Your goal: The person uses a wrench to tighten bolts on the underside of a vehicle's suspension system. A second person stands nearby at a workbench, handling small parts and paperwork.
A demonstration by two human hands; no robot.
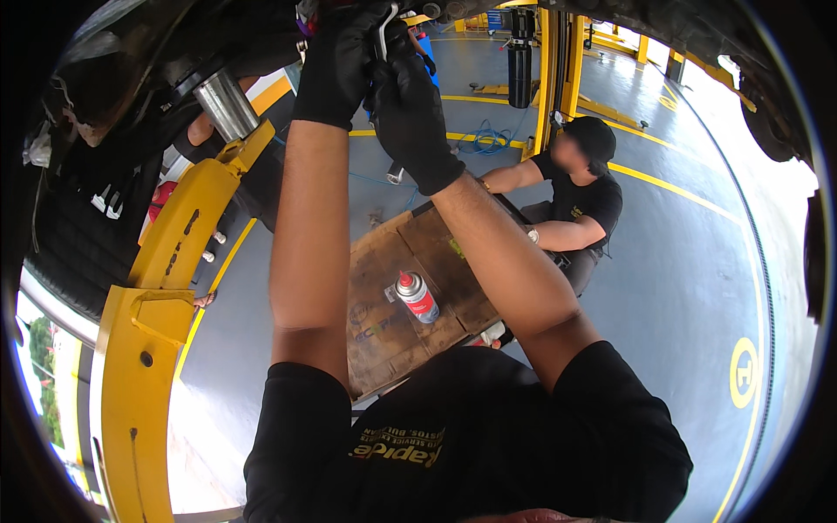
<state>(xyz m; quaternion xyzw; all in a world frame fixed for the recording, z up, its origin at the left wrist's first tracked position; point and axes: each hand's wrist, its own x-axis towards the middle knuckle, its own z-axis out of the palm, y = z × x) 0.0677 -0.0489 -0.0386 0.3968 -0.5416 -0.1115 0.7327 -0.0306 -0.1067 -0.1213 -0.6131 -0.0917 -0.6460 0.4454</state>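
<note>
Both my hands are raised at the top, in black gloves, close under the dark underside of a vehicle. A silver wrench [382, 37] stands nearly upright between them. My right hand [408, 113] is closed around the wrench's lower end. Against the wrench's other side, my left hand [334, 74] is closed too, with its fingers partly hidden; what it grips cannot be made out. Just below my right hand, a metal tool end [395, 173] shows beside the wrist. Whatever the wrench's top end meets is hidden among dark parts.
A yellow lift arm [187, 231] with a steel post [227, 106] rises at left. Below my forearms, a spray can [417, 297] with a red cap stands on a worn brown tabletop [375, 349]. A co-worker [582, 187] in a black cap sits at right. A blue hose [488, 138] lies coiled beyond.
</note>
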